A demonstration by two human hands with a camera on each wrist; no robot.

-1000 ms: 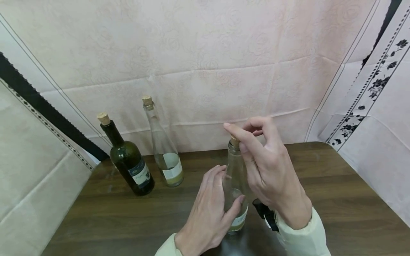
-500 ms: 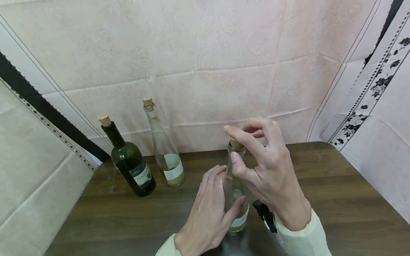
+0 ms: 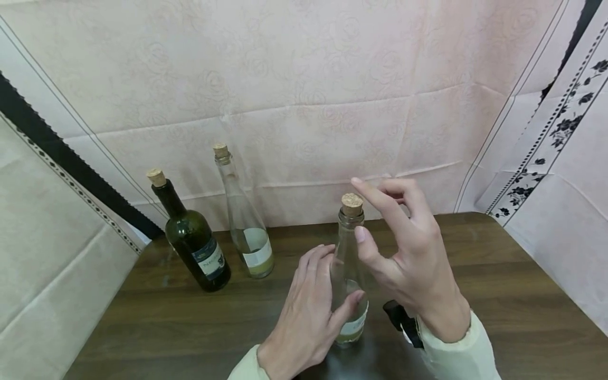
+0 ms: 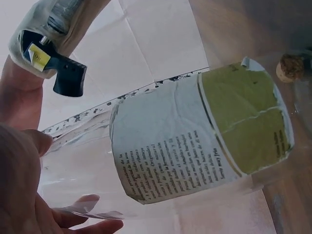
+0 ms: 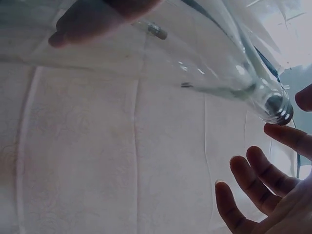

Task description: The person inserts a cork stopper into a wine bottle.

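A clear glass bottle (image 3: 346, 274) stands upright on the wooden table, a cork (image 3: 352, 203) seated in its mouth. My left hand (image 3: 306, 311) grips its body low down, fingers along the left side and thumb across the front. In the left wrist view the bottle's torn white-and-green label (image 4: 195, 136) shows close up. My right hand (image 3: 410, 253) hovers beside the neck holding nothing, thumb and index finger spread apart near the cork. From the right wrist, the bottle's mouth (image 5: 280, 111) appears close to the fingertips.
At the left of the table (image 3: 180, 327) stand a dark green wine bottle (image 3: 192, 237) and another clear bottle (image 3: 244, 221), both corked. A pale patterned cloth (image 3: 304, 105) hangs behind the table. A cork (image 4: 291, 67) shows near the gripped bottle's base in the left wrist view.
My right hand has come off the cork and drawn slightly to the right, its thumb and index finger now apart, leaving the cork's top exposed. The left hand keeps its hold.
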